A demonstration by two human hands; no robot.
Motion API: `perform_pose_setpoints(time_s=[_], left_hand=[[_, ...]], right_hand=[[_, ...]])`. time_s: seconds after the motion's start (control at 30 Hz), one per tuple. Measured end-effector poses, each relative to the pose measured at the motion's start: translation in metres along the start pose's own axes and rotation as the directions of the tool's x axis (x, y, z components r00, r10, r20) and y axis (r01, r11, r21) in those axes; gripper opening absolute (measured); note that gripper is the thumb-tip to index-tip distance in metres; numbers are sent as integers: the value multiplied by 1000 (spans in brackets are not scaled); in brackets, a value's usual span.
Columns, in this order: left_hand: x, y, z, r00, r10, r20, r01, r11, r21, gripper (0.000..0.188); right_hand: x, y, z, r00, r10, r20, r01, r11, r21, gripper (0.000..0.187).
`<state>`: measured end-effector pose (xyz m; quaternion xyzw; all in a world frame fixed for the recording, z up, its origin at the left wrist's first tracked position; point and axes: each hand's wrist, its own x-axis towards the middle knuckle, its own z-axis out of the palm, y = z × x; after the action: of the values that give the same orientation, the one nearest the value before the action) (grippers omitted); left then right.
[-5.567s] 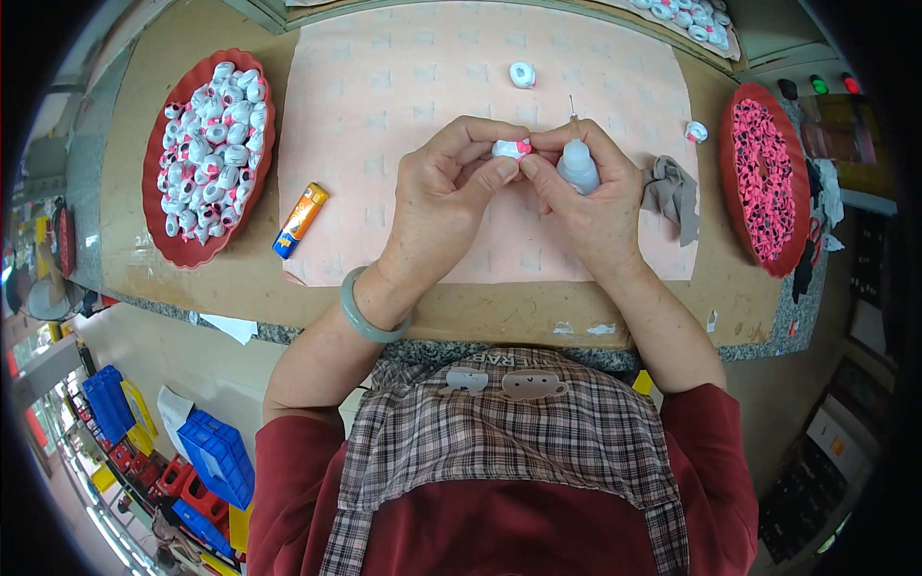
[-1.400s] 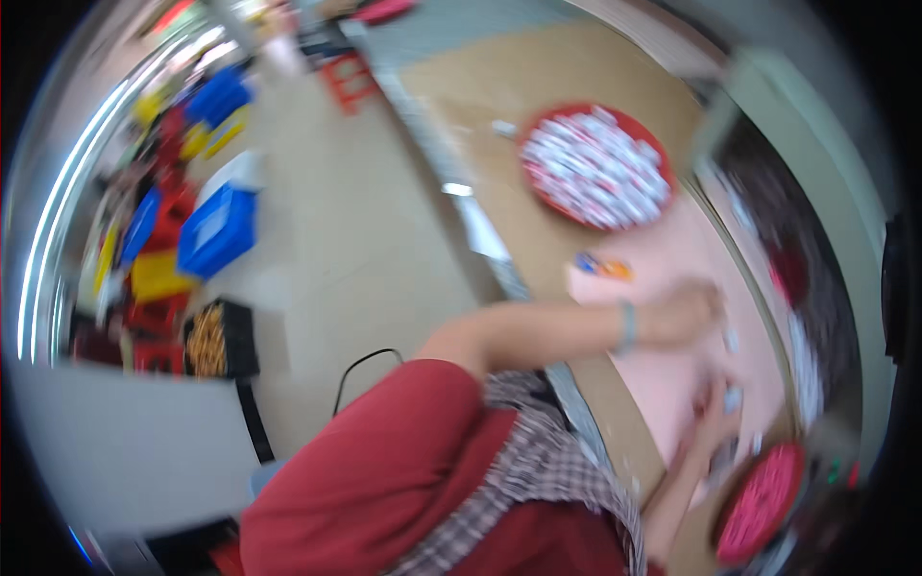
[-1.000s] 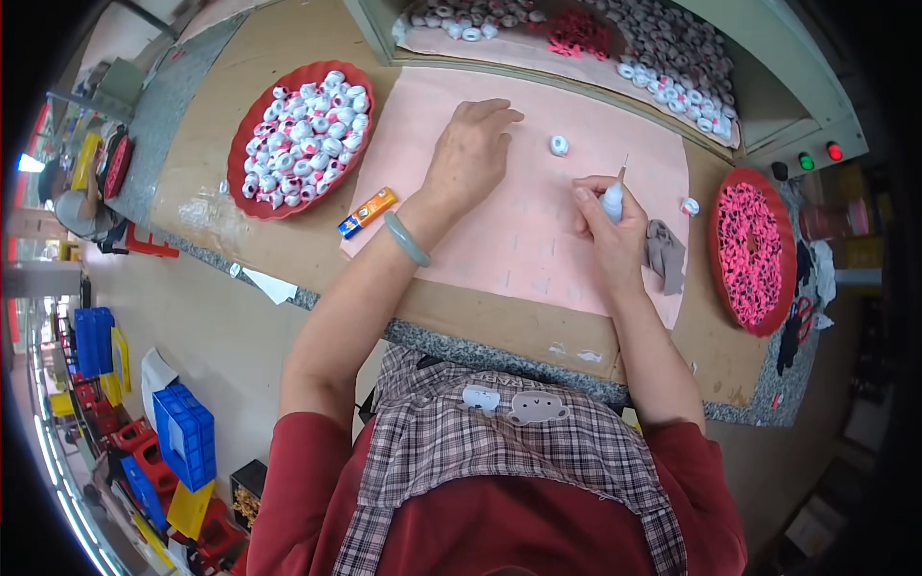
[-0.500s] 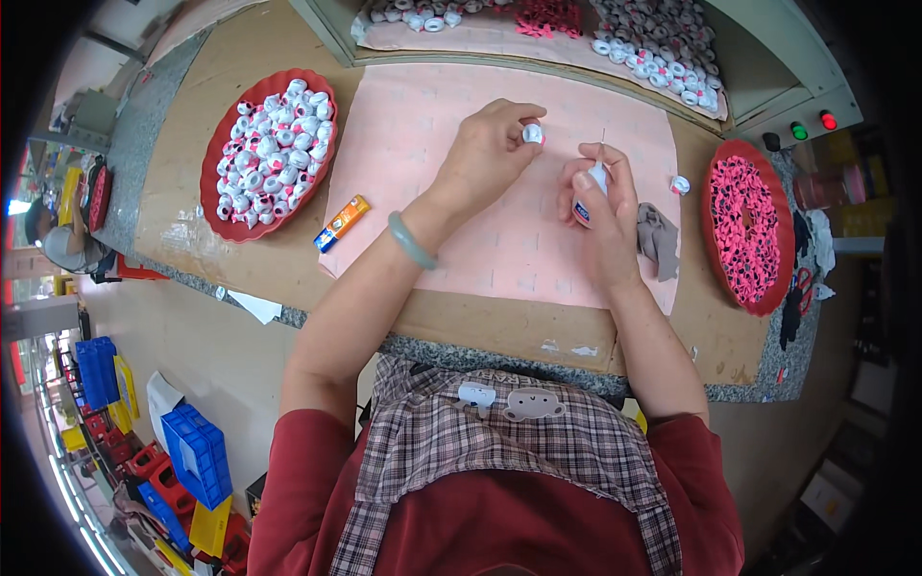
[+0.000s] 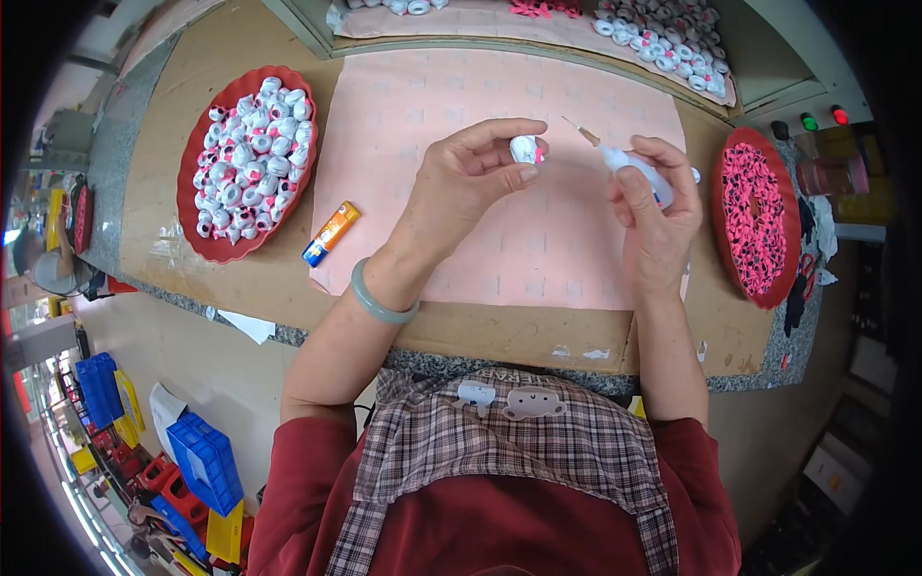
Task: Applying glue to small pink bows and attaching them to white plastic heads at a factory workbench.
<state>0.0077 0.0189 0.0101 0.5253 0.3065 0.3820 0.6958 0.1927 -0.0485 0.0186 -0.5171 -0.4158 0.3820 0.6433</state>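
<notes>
Between the thumb and fingers of my left hand [image 5: 459, 178] is a small round white piece [image 5: 523, 148] with a pink bit on its right side. My right hand [image 5: 661, 216] grips a white squeeze bottle with a needle tip [image 5: 631, 169]. The thin needle slants up and left, its point a short gap from the white piece. Both hands are above a pink sheet [image 5: 538, 250]. Another small white piece [image 5: 696, 176] peeks out just right of my right fingers. The grey cloth seen earlier is hidden by my right hand and forearm.
A red scalloped tray [image 5: 188, 228] at left bears many white-and-pink pieces. An orange-and-blue box [image 5: 331, 233] lies beside it. Another red tray [image 5: 788, 216] with pink-and-black pieces stands at right. A shelf [image 5: 538, 40] with more pieces borders the back. Someone sits at far left [image 5: 53, 264].
My right hand has moved right and tipped the bottle, so its needle now slants left instead of straight up. My left hand has turned and shifted slightly left, still holding the white piece.
</notes>
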Motion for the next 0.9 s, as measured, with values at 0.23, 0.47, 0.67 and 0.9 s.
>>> perform_pose_setpoints(time_s=[0.23,0.47,0.67,0.9], left_hand=[[-1,-7,-2,999,-49,12,50,974,-222,32],[-3,-6,0,994,-99,44,108,952,-287,33],[-4,-11,0,988,-139,74,156,923,-351,29],[-2,-11,0,988,-114,100,144,911,-386,28]], right_hand=[[5,4,-1,991,-86,-104,95,992,77,38],[0,0,-5,975,-213,-71,208,976,-67,34],[-1,1,-6,947,-320,-21,317,943,-106,35],[-1,-5,-6,931,-365,-14,361,925,-118,36]])
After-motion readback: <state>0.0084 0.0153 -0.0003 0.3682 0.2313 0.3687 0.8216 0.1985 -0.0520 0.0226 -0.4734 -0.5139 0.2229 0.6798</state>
